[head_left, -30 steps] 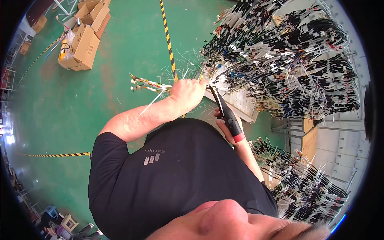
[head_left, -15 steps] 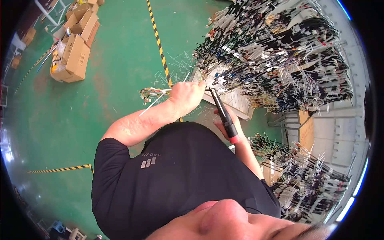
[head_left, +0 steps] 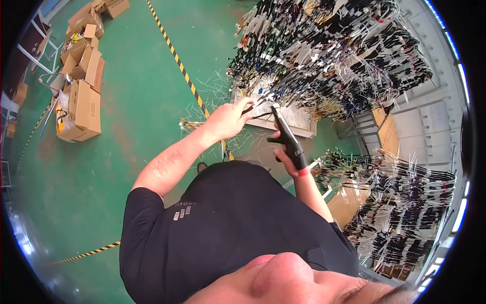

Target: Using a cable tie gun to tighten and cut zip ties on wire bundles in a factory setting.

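My right hand (head_left: 286, 161) is wrapped round the handle of a black cable tie gun (head_left: 289, 139). Its nose points away from me, toward the hanging wires. To its left, my left hand (head_left: 228, 120) is closed on a wire harness (head_left: 188, 124), whose connector ends show past the wrist. A short dark length of cable (head_left: 262, 115) runs from the left fingers to near the gun's nose. Whether the nose touches it I cannot tell. The left fingertips are beside the lower ends of many hanging wire harnesses (head_left: 329, 55).
Below the harnesses sits a white tray (head_left: 302, 129). Thin white strips (head_left: 215, 83) litter the green floor beside black-and-yellow tape (head_left: 177, 58). Cardboard boxes (head_left: 83, 109) stand at far left. More harnesses (head_left: 395, 213) hang at right, near a brown carton (head_left: 349, 200).
The view has shifted, with the boxes and hanging wires displaced leftward. The gun's nose has drawn back from the left fingers, and the long white strip across my left wrist no longer shows.
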Available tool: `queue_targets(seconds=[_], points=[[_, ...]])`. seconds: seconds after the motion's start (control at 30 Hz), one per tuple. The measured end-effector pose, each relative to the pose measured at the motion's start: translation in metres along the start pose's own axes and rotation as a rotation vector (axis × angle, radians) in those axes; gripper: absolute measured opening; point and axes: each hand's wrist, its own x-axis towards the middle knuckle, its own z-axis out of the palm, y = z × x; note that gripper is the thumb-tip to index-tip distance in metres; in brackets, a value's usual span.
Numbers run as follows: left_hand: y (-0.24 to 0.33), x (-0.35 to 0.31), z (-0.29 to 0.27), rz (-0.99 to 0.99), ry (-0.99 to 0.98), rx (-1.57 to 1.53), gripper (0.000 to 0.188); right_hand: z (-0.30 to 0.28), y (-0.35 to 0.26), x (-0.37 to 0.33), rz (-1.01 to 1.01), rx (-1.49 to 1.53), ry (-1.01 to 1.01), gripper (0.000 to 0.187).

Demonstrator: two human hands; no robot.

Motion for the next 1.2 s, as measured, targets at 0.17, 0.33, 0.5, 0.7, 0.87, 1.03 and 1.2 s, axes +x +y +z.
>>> queue_targets(seconds=[0.17, 0.33, 0.5, 0.7, 0.87, 1.03, 1.2], points=[[-0.011, -0.017, 0.035, -0.057, -0.132, -0.493, 0.063, 0.005, -0.001, 0.046, 0.038, 0.614, -0.266, 0.075], [-0.053, -0.035, -0.016, -0.204, -0.041, -0.557, 0.036, 0.01, -0.013, 0.077, 0.117, 0.854, -0.418, 0.05], [-0.131, -0.085, 0.027, -0.218, -0.166, -0.304, 0.079, 0.001, -0.033, 0.084, 0.186, 0.965, -0.552, 0.049], [-0.058, -0.092, 0.079, -0.189, -0.354, -0.649, 0.056, -0.007, -0.038, 0.094, 0.13, 1.004, -0.626, 0.048], [-0.043, -0.115, 0.072, -0.712, -0.045, -0.843, 0.027, -0.042, -0.011, 0.081, 0.067, 0.276, -0.556, 0.056], [-0.006, -0.122, 0.058, -0.681, -0.014, -0.877, 0.04, -0.05, 0.026, 0.043, -0.731, -0.509, -0.163, 0.039], [0.017, -0.12, 0.071, -0.659, -0.003, -0.992, 0.063, -0.048, 0.034, 0.047, -0.429, -0.45, -0.194, 0.045]])
